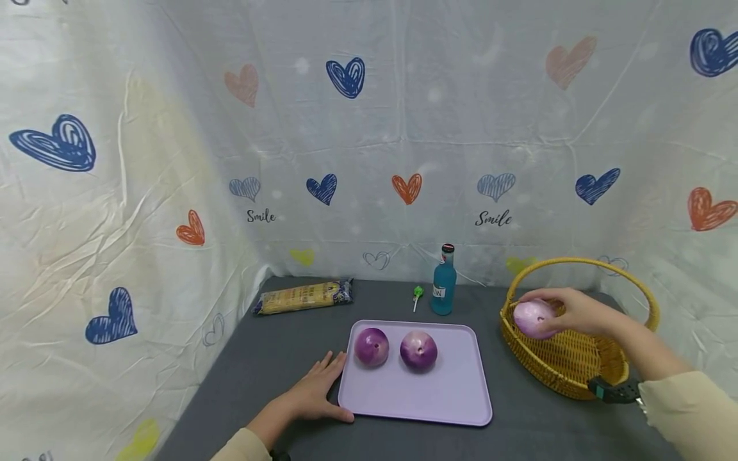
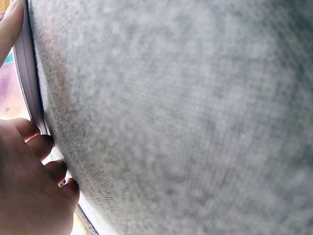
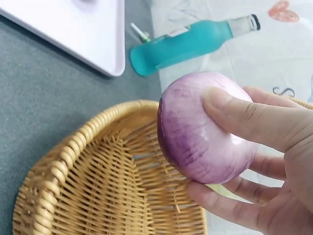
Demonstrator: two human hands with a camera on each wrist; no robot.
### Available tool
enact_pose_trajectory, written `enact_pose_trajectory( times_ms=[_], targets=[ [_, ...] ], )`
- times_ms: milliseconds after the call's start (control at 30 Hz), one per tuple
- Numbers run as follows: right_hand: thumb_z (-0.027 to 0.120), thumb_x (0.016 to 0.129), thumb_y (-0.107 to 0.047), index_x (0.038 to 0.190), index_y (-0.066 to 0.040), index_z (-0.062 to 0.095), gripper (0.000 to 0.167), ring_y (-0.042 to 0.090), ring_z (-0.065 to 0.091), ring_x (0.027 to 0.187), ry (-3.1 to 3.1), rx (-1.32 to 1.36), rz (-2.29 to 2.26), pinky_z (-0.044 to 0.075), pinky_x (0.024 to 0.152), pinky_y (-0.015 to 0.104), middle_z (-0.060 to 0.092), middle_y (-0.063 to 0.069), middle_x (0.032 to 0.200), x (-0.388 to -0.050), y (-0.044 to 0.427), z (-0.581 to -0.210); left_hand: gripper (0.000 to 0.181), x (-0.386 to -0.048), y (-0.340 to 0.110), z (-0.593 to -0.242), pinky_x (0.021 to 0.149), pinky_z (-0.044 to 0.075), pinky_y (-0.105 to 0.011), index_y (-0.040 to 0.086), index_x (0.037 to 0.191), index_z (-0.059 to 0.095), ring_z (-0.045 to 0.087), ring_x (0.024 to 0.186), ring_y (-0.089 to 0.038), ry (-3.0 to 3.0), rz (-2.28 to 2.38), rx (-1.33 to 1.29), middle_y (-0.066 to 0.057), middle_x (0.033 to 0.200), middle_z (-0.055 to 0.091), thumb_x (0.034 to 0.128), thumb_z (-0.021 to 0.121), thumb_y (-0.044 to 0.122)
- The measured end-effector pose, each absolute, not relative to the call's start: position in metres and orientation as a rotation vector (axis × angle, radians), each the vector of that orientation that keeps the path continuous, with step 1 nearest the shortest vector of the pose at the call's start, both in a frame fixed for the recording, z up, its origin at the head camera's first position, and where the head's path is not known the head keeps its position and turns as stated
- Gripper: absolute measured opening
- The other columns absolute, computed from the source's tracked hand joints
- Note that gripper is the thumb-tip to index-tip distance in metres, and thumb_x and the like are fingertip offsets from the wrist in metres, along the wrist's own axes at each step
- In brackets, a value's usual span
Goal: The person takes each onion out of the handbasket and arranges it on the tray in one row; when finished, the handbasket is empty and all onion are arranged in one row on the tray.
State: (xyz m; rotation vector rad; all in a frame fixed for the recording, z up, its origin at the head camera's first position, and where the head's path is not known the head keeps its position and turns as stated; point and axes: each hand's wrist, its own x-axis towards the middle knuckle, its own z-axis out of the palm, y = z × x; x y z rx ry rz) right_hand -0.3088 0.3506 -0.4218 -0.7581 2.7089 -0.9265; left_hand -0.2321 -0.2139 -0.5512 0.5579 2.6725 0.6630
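My right hand (image 1: 567,312) grips a purple onion (image 1: 533,318) over the left part of a yellow wicker basket (image 1: 553,374). In the right wrist view, the thumb lies across the onion (image 3: 205,132) and the fingers are behind and under it, above the basket rim (image 3: 61,166). A lilac tray (image 1: 415,400) carries two more purple onions, a left one (image 1: 371,347) and a right one (image 1: 418,351). My left hand (image 1: 311,392) rests at the tray's left edge with fingers spread and thumb near the front corner. In the left wrist view, its fingertips (image 2: 56,170) are beside the tray's rim (image 2: 30,78).
Behind the tray stands a bottle of blue drink (image 1: 444,285), with a green lollipop (image 1: 418,296) lying to its left. A yellow packet (image 1: 303,297) lies at the back left of the grey table (image 1: 242,365). The basket's tall handle (image 1: 576,260) arches over my right hand. A heart-printed sheet hangs behind.
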Motion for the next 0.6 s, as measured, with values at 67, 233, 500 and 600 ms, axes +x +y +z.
enact_pose_trajectory(
  times_ms=[67, 233, 500, 600],
  targets=[
    [0.082, 0.085, -0.028, 0.133, -0.014, 0.065, 0.053, 0.023, 0.061, 0.102, 2.736, -0.77, -0.906, 0.055, 0.073, 0.026, 0.066, 0.013, 0.124, -0.308, 0.348, -0.423, 0.123, -0.232, -0.214, -0.552, 0.119, 0.017, -0.067, 0.009, 0.162, 0.019, 0.009, 0.156, -0.04, 2.673, 0.664, 0.561, -0.012, 0.169, 0.019, 0.0722, 0.079, 0.069],
    [0.082, 0.085, -0.029, 0.133, -0.014, 0.064, 0.054, 0.025, 0.059, 0.104, 2.772, -0.785, -0.874, 0.054, 0.075, 0.027, 0.066, 0.012, 0.124, -0.306, 0.342, -0.424, 0.124, -0.232, -0.215, -0.552, 0.12, 0.017, -0.066, 0.009, 0.162, 0.019, 0.01, 0.156, -0.039, 2.679, 0.654, 0.567, -0.012, 0.169, 0.019, 0.0722, 0.078, 0.069],
    [0.082, 0.085, -0.028, 0.136, -0.012, 0.062, 0.057, 0.028, 0.059, 0.107, 2.771, -0.778, -0.882, 0.055, 0.077, 0.029, 0.065, 0.015, 0.127, -0.303, 0.331, -0.421, 0.124, -0.232, -0.215, -0.552, 0.12, 0.016, -0.066, 0.009, 0.162, 0.018, 0.009, 0.156, -0.039, 2.674, 0.66, 0.575, -0.012, 0.169, 0.018, 0.0725, 0.078, 0.069],
    [0.083, 0.084, -0.028, 0.136, -0.012, 0.062, 0.058, 0.029, 0.059, 0.107, 2.749, -0.769, -0.905, 0.056, 0.077, 0.028, 0.064, 0.017, 0.128, -0.302, 0.326, -0.419, 0.123, -0.232, -0.215, -0.552, 0.12, 0.016, -0.066, 0.009, 0.162, 0.018, 0.009, 0.156, -0.039, 2.674, 0.658, 0.573, -0.012, 0.169, 0.018, 0.0727, 0.078, 0.069]
  ],
)
